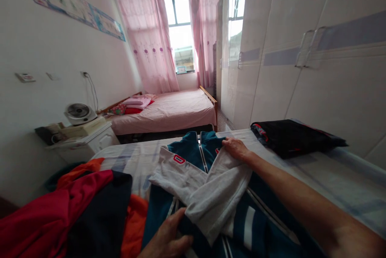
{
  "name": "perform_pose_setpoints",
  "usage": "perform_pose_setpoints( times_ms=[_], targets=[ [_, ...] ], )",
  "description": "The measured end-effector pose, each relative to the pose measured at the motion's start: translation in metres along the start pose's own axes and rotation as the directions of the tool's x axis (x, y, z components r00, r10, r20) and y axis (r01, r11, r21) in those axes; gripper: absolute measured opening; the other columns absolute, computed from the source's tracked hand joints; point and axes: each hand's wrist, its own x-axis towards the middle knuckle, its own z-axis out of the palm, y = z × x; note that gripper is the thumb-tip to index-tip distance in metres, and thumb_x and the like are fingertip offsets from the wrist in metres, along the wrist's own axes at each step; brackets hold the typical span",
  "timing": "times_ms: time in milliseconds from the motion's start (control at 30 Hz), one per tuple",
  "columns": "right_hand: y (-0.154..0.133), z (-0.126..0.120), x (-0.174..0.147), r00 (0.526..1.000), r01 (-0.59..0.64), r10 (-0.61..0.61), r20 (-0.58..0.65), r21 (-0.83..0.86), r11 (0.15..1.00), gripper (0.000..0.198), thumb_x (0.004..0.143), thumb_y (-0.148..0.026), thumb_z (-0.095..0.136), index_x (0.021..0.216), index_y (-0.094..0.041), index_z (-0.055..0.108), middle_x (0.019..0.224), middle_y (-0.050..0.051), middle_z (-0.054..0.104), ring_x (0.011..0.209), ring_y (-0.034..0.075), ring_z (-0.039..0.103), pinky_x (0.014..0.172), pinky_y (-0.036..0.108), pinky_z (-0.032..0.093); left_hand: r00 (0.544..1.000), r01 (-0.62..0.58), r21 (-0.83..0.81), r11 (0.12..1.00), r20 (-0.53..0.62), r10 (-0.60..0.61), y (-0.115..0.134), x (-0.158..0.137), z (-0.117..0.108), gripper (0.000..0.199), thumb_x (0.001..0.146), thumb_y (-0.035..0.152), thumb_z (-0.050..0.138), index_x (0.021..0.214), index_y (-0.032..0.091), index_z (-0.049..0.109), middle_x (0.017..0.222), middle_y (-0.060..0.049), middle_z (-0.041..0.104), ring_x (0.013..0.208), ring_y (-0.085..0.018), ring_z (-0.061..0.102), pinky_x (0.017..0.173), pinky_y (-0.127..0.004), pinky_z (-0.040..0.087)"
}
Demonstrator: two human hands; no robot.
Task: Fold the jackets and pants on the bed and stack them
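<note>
A teal and grey zip-up jacket [211,193] lies on the bed nearest me, with its collar pointing away. Its grey sleeves are folded across the front, one over the other. My right hand [237,149] has its fingers closed on the jacket's shoulder beside the collar. Low in the view, my left hand [170,234] is at the dark cuff of the upper sleeve, with the cloth between its thumb and fingers. Part of that hand is cut off by the bottom edge.
Red, navy and orange clothes [90,205] are heaped at the left. A folded black garment [295,137] lies at the right on the pale checked sheet [331,177]. Beyond are a pink-covered bed [169,109], a fan [79,113] on a cabinet, and white wardrobes [280,101].
</note>
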Motion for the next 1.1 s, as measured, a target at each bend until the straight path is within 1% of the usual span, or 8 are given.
perform_pose_setpoints(
  times_ms=[200, 400, 600, 767, 833, 900, 1000, 1100],
  targets=[
    [0.015, -0.013, -0.016, 0.980, -0.142, 0.146, -0.135, 0.037, 0.989, 0.024, 0.091, -0.024, 0.038, 0.099, -0.021, 0.061, 0.101, 0.007, 0.066, 0.090, 0.019, 0.062, 0.074, 0.026, 0.041, 0.998, -0.062, -0.125, 0.990, 0.023, 0.066, 0.011, -0.009, -0.002, 0.055, 0.066, 0.016, 0.055, 0.120, 0.023, 0.059, 0.113, 0.000, 0.065, 0.105, -0.024, 0.057, 0.088, -0.026, 0.046],
    [0.040, -0.032, 0.022, 0.915, -0.296, 0.324, -0.241, 0.147, 0.944, 0.028, 0.090, -0.024, 0.038, 0.105, -0.017, 0.060, 0.098, 0.008, 0.069, 0.089, 0.019, 0.063, 0.073, 0.026, 0.042, 0.992, -0.083, -0.379, 0.922, 0.055, 0.112, 0.001, 0.018, -0.007, 0.063, 0.072, 0.028, 0.059, 0.132, 0.016, 0.047, 0.120, -0.009, 0.062, 0.115, -0.028, 0.054, 0.094, -0.035, 0.045],
    [0.038, -0.012, 0.024, 0.923, -0.274, 0.314, -0.224, 0.192, 0.942, 0.028, 0.084, -0.018, 0.045, 0.108, -0.015, 0.060, 0.093, 0.007, 0.069, 0.084, 0.018, 0.064, 0.071, 0.025, 0.046, 0.977, 0.013, 0.131, 0.991, -0.211, 0.015, -0.032, 0.025, -0.012, 0.057, 0.078, 0.026, 0.048, 0.134, 0.015, 0.044, 0.133, -0.009, 0.054, 0.126, -0.022, 0.047, 0.105, -0.032, 0.037],
    [0.036, -0.011, -0.037, 0.941, -0.151, 0.186, -0.285, 0.140, 0.979, 0.039, 0.090, -0.030, 0.039, 0.124, -0.015, 0.052, 0.129, 0.012, 0.054, 0.118, 0.023, 0.050, 0.097, 0.035, 0.039, 0.865, 0.005, 0.656, 0.755, -0.381, 0.325, -0.031, 0.012, -0.007, 0.045, 0.087, 0.031, 0.044, 0.130, 0.020, 0.050, 0.131, -0.011, 0.055, 0.118, -0.026, 0.054, 0.096, -0.040, 0.047],
    [0.036, -0.007, -0.062, 0.963, -0.049, 0.069, -0.262, 0.081, 0.995, 0.045, 0.091, -0.036, 0.038, 0.132, -0.021, 0.046, 0.141, 0.008, 0.043, 0.130, 0.024, 0.037, 0.104, 0.039, 0.031, 0.830, -0.062, 0.800, 0.597, -0.291, 0.475, -0.028, 0.015, -0.003, 0.048, 0.086, 0.033, 0.049, 0.133, 0.025, 0.047, 0.141, -0.009, 0.044, 0.127, -0.028, 0.044, 0.101, -0.046, 0.043],
    [0.039, 0.000, -0.080, 0.989, 0.033, -0.029, -0.144, 0.025, 0.999, 0.048, 0.091, -0.040, 0.037, 0.135, -0.023, 0.045, 0.145, 0.007, 0.039, 0.132, 0.025, 0.034, 0.106, 0.042, 0.030, 0.853, -0.156, 0.857, 0.492, -0.135, 0.505, -0.026, 0.019, 0.001, 0.056, 0.084, 0.035, 0.055, 0.137, 0.030, 0.041, 0.147, -0.006, 0.037, 0.132, -0.030, 0.037, 0.103, -0.049, 0.039],
    [0.045, 0.003, -0.086, 0.997, 0.045, -0.045, 0.062, 0.000, 0.999, 0.046, 0.092, -0.041, 0.034, 0.130, -0.023, 0.051, 0.137, 0.008, 0.048, 0.126, 0.025, 0.044, 0.100, 0.043, 0.037, 0.917, -0.224, 0.832, 0.507, 0.004, 0.400, -0.020, 0.021, -0.001, 0.052, 0.085, 0.041, 0.054, 0.135, 0.030, 0.044, 0.141, -0.005, 0.046, 0.127, -0.028, 0.045, 0.103, -0.053, 0.038],
    [0.044, -0.009, -0.068, 0.998, 0.011, -0.011, 0.063, -0.008, 1.000, 0.040, 0.091, -0.036, 0.035, 0.120, -0.022, 0.059, 0.130, 0.009, 0.055, 0.120, 0.025, 0.050, 0.095, 0.044, 0.041, 0.935, -0.173, 0.794, 0.583, -0.053, 0.350, -0.004, 0.027, -0.018, 0.034, 0.090, 0.040, 0.046, 0.121, 0.030, 0.058, 0.129, -0.003, 0.058, 0.118, -0.024, 0.053, 0.104, -0.051, 0.036]
  ],
)
